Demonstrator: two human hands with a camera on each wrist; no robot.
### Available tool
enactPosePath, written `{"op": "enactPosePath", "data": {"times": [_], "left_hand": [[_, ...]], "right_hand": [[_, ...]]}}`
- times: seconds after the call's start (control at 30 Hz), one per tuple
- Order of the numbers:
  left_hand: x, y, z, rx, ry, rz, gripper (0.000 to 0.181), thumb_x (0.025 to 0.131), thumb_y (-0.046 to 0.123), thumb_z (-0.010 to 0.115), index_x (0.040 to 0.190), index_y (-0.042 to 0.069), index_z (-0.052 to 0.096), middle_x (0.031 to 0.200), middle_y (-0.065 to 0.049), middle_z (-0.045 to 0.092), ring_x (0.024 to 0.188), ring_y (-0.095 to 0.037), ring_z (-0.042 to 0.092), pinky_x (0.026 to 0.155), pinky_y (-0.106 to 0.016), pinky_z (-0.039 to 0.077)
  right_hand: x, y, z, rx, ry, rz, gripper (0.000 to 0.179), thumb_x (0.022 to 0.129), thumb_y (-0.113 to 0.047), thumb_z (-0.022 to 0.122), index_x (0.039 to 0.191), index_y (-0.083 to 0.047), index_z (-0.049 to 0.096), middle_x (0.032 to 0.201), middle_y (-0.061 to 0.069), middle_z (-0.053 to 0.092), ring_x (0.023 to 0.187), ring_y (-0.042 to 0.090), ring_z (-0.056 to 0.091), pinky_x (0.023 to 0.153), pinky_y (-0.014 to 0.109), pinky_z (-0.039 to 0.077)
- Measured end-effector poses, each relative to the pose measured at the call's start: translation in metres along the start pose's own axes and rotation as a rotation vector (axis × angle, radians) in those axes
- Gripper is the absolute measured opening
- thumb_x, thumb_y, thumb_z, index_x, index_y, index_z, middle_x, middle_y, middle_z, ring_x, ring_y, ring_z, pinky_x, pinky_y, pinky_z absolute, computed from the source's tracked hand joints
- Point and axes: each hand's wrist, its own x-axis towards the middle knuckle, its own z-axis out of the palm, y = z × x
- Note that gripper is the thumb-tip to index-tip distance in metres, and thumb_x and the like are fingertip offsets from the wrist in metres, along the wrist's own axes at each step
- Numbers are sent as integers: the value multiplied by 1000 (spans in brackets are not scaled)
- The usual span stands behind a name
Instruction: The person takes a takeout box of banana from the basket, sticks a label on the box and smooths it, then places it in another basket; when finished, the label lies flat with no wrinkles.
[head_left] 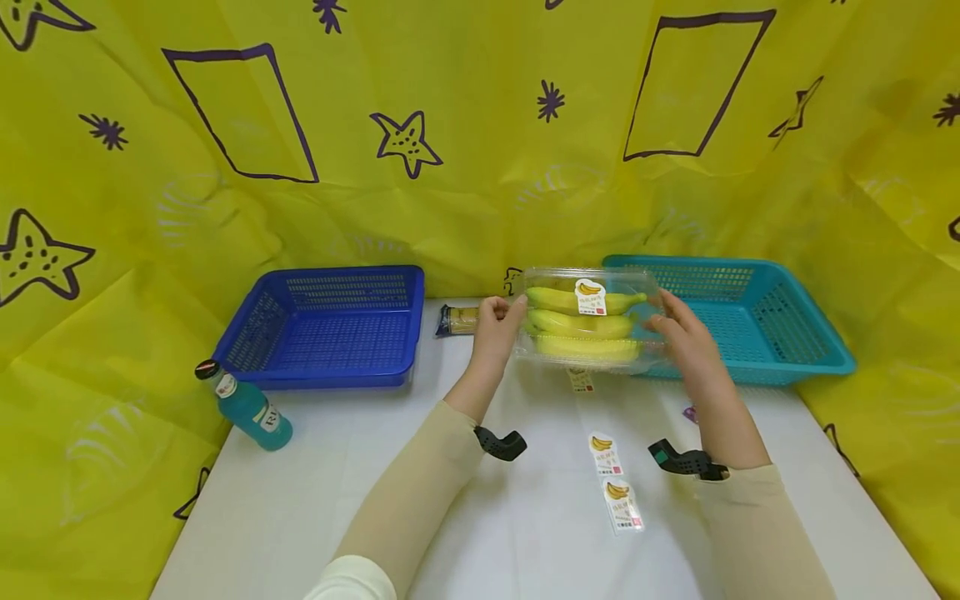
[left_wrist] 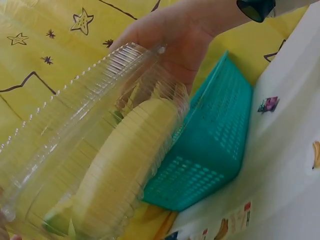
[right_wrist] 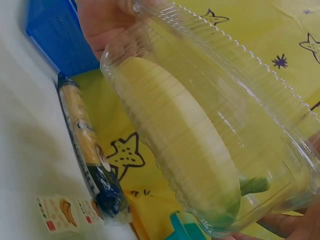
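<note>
A clear plastic clamshell box (head_left: pixel 540 354) with several yellow bananas (head_left: pixel 581 325) inside is held up over the table, tilted toward the head camera. On its lid sits a white banana sticker (head_left: pixel 591 297). My left hand (head_left: pixel 498 325) grips the box's left end and my right hand (head_left: pixel 686 333) grips its right end. In the left wrist view a banana (left_wrist: pixel 125 160) shows through the ribbed wall, with the right hand (left_wrist: pixel 170 37) at the far end. From the right wrist, the left hand (right_wrist: pixel 107 22) holds the opposite end.
A blue basket (head_left: pixel 337 375) stands at the back left, with a teal bottle (head_left: pixel 258 415) leaning beside it. Behind the box is a turquoise basket (head_left: pixel 780 371). A noodle-like packet (head_left: pixel 457 321) lies between the baskets. Banana stickers (head_left: pixel 622 504) and a small purple wrapper (head_left: pixel 690 413) lie on the white table.
</note>
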Motion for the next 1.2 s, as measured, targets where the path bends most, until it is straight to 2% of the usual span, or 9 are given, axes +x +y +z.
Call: {"op": "enactPosePath", "data": {"times": [0.13,0.23,0.3,0.47,0.67,0.83,0.93,1.07,1.2], "left_hand": [[4,5,16,-67,-46,-45,41,92,55,62,97,17,47,73,4,43,64,-13,42,65,-32,41],[8,9,27,-119,-73,-54,38,92,50,64,96,14,52,65,5,42,58,-12,41,62,-32,40],[10,13,34,-128,-76,-45,39,92,50,65,98,14,55,66,4,44,59,-12,42,62,-32,41],[14,22,48,-114,-96,-22,39,93,49,64,110,13,59,83,4,55,70,-12,51,66,-28,46],[15,29,62,-58,-210,-43,36,99,40,58,129,20,60,116,3,64,90,-11,59,81,-31,55],[13,34,74,2,-313,-85,41,100,40,54,138,27,57,130,5,62,106,-15,62,91,-33,55],[13,36,82,22,-385,-113,47,99,40,54,145,28,51,133,1,62,111,-19,62,95,-33,53],[12,37,92,47,-485,-159,54,99,40,54,151,31,41,145,0,55,122,-18,58,103,-33,50],[10,36,101,50,-544,-176,58,100,40,52,154,33,34,154,0,45,132,-22,53,112,-38,43]], "right_hand": [[2,4,-11,38,57,28,67,104,-47,40,160,-23,13,167,4,14,133,21,48,88,16,53],[3,4,-19,56,100,54,66,104,-44,42,160,-22,16,168,3,12,128,14,51,84,12,53],[4,4,-25,89,123,65,64,104,-40,44,160,-22,18,167,3,13,127,15,52,82,11,52],[7,6,-43,147,154,66,64,103,-43,45,159,-26,19,165,6,18,126,14,50,80,10,52],[13,12,-69,235,171,21,67,101,-43,50,159,-21,23,163,7,24,115,1,54,77,11,54],[20,19,-91,307,148,36,67,101,-40,53,158,-19,25,162,1,29,107,-6,57,77,11,54],[22,23,-103,322,117,51,69,101,-37,54,159,-20,21,164,-4,24,116,-3,52,79,10,53],[26,29,-115,324,84,61,71,101,-32,55,160,-23,16,166,-8,15,124,3,43,80,9,52],[32,35,-124,452,87,70,70,101,-24,55,159,-21,15,166,-10,16,113,-3,52,77,13,55]]}}
